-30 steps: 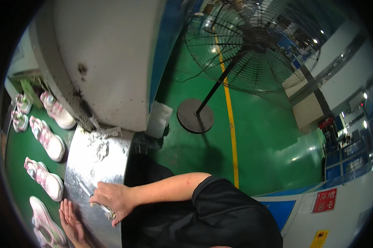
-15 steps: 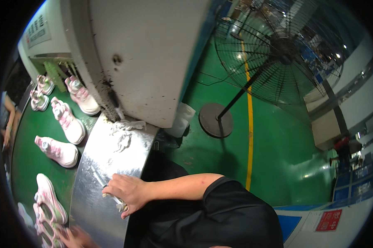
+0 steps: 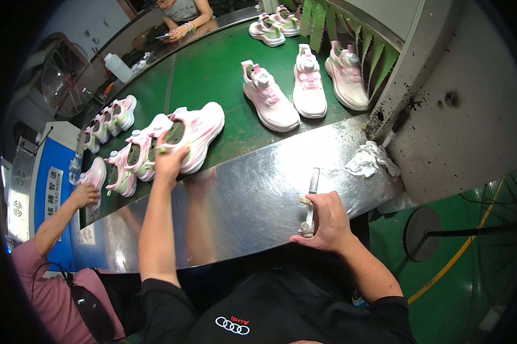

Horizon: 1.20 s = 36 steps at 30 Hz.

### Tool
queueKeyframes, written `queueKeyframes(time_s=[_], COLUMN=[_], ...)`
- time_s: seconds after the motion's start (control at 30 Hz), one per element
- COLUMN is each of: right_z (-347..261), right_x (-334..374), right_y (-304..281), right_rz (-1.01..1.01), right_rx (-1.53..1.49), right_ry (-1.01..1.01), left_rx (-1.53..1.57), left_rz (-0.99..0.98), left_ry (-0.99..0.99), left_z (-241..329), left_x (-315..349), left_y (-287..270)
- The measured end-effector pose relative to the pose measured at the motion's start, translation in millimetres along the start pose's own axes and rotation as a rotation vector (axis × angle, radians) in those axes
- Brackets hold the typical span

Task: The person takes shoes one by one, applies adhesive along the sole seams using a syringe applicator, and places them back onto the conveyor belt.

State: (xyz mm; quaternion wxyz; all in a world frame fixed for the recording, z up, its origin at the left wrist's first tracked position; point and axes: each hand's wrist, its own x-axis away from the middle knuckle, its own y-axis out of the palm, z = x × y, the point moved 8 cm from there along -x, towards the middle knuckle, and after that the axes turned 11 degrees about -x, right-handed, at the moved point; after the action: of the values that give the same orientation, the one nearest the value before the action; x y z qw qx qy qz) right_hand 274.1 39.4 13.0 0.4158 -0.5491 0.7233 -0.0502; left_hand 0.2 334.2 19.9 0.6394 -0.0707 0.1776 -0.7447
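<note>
My left hand (image 3: 171, 159) reaches over the conveyor and grips a white and pink sneaker (image 3: 205, 133) by its side, thumb near the opening. The shoe is tilted, with its sole edge toward the right. Against it on the left stand several similar sneakers (image 3: 133, 157) in a row. My right hand (image 3: 330, 221) rests at the metal ledge, fingers curled round a slim tool (image 3: 314, 182) with a silver shaft and a white middle. Pale, lumpy wrapping shows on the tool near the fingers; its exact kind is unclear.
A steel ledge (image 3: 241, 200) borders the green conveyor (image 3: 212, 74). Several sneakers (image 3: 309, 86) stand before a machine with green strip curtains (image 3: 379, 57). A crumpled white cloth (image 3: 374, 160) lies on the ledge. At left, a co-worker's hand (image 3: 85, 195) touches another sneaker (image 3: 95, 175).
My view has swung left, bringing the conveyor and co-workers into sight. My left hand, blurred at the shoes before, now grips a sneaker. My right hand stays on the slim tool.
</note>
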Motion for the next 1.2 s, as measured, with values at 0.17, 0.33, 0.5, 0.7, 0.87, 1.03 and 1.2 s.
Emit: queueKeyframes(time_s=[0.17, 0.33, 0.5, 0.7, 0.87, 1.03, 1.2], right_z=[3, 3, -9, 3, -11, -34, -37], right_x=[17, 28, 43, 42, 39, 29, 23], right_y=[-26, -29, -45, -39, -42, -38, -45], right_rz=[0.079, 0.16, 0.065, 0.036, -0.099, -0.187, -0.149], right_rx=[0.015, -0.175, -0.213, -0.119, -0.03, -0.076, -0.243], right_ry=[0.068, -0.024, 0.103, 0.211, 0.233, 0.212, 0.257], left_rx=[-0.103, -0.512, -0.076, 0.025, 0.131, 0.291, 0.588], left_rz=[-0.201, -0.046, -0.122, -0.195, -0.257, -0.307, -0.442], left_ry=[0.112, 0.521, -0.022, 0.108, 0.125, 0.094, -0.008], left_z=[9, 23, 49, 49, 49, 47, 32], left_x=[62, 183, 210, 168, 150, 129, 107], left_y=[14, -7, -6, 17, 36, 41, 54])
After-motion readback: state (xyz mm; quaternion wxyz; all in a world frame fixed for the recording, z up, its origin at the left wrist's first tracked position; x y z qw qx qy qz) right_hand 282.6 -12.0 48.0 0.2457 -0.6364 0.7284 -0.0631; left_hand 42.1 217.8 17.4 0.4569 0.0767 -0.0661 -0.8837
